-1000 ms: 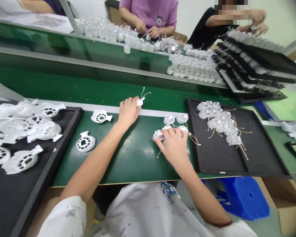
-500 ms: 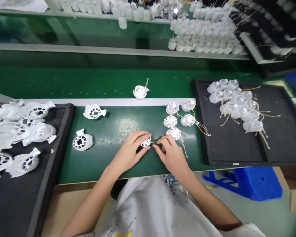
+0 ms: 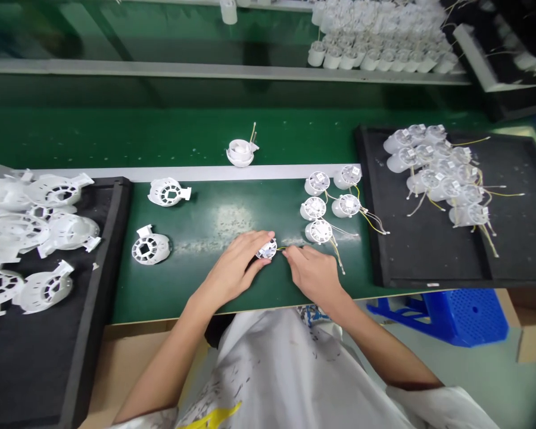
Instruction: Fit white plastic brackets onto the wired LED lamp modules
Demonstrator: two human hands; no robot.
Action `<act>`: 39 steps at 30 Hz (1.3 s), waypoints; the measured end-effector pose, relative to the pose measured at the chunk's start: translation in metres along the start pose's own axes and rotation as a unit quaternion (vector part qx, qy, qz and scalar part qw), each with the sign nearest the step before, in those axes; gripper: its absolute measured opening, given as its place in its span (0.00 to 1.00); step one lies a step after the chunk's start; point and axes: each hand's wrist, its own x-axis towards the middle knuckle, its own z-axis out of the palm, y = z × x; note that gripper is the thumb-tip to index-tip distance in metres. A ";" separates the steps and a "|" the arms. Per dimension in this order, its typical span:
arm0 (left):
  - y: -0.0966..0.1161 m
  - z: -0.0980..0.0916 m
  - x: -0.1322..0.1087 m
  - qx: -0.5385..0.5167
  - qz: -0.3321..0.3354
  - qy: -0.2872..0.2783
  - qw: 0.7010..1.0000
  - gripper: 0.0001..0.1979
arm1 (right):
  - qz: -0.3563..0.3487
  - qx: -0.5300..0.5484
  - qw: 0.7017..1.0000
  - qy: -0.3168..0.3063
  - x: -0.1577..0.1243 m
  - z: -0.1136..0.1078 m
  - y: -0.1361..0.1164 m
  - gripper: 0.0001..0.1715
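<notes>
My left hand rests on the green mat and grips a small round white LED module between its fingertips. My right hand is just to the right of it, its fingers pinched on the module's thin yellow wire. Several more modules with wires lie just beyond my right hand. One white cup-shaped piece sits alone on the green belt behind.
Two white slotted housings lie on the mat at left, beside a black tray piled with more. A black tray at right holds wired modules. Rows of white cups stand across the belt. A blue stool is below.
The view has tipped further down. Both hands stay together at the module, shifted slightly toward the belt; the right hand's pinch sits on the wire. A second ago the left hand set the cup-shaped piece on the belt.
</notes>
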 end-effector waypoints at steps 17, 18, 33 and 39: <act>0.007 -0.021 -0.061 0.055 -0.159 0.094 0.981 0.31 | -0.055 0.323 0.944 0.025 0.043 -0.018 -0.047 0.12; 0.005 -0.027 -0.062 0.045 -0.141 0.060 0.987 0.27 | -0.060 0.345 0.937 -0.001 0.040 -0.014 -0.053 0.12; -0.015 -0.044 -0.075 0.220 -0.164 0.258 0.926 0.34 | -0.075 0.307 0.949 0.007 0.049 0.012 -0.061 0.13; -0.036 -0.064 -0.112 0.222 -0.243 0.347 0.878 0.29 | -0.076 0.300 0.950 0.031 0.049 0.000 -0.060 0.12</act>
